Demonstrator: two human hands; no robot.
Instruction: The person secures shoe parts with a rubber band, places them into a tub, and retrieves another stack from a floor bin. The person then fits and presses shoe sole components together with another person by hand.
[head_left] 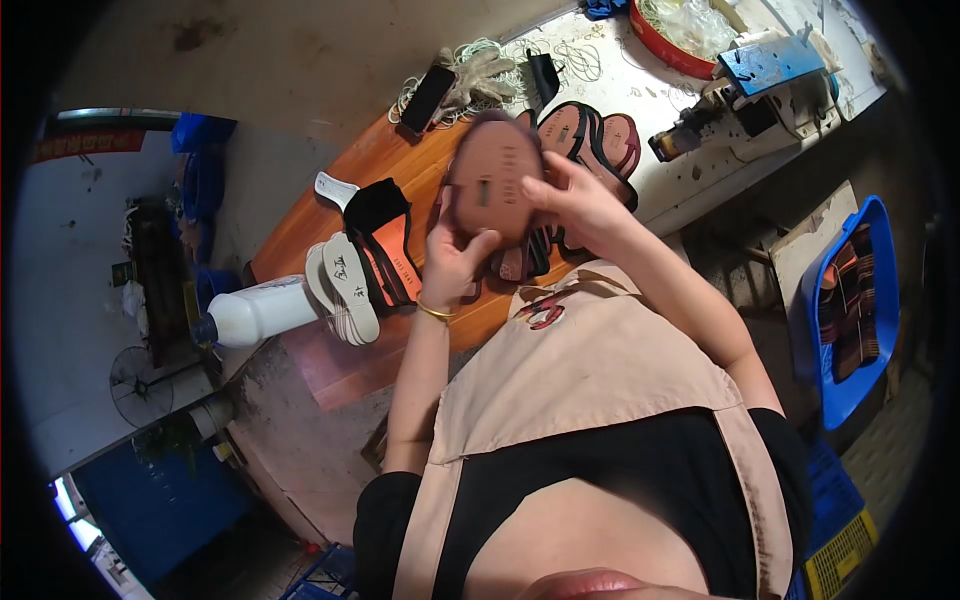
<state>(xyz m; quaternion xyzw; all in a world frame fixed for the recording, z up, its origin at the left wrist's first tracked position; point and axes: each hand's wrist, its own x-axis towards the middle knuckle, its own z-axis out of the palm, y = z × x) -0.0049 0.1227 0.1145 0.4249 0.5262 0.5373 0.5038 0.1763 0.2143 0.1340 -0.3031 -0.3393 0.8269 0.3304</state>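
Observation:
A brown oval sole piece (490, 185) with printed lettering and a small dark label is held up over the wooden bench, slightly blurred. My left hand (455, 260), with a yellow bangle at the wrist, grips its lower left edge, thumb on the face. On its right edge is my right hand (580, 200), thumb over the face and fingers partly behind. Several dark-edged brown pieces (567, 125) lie behind and beside it, partly hidden. Left of my left hand are black-and-orange pieces (388, 250) and a stack of white sole-shaped templates (345, 285) with handwriting.
A white bottle (262, 312) lies left, near a white-handled brush (336, 190). A phone (427, 100) and glove (480, 82) sit at the back. Right are a blue-topped machine (768, 68), a red basin (665, 50) of clear plastic and a blue basket (878, 345).

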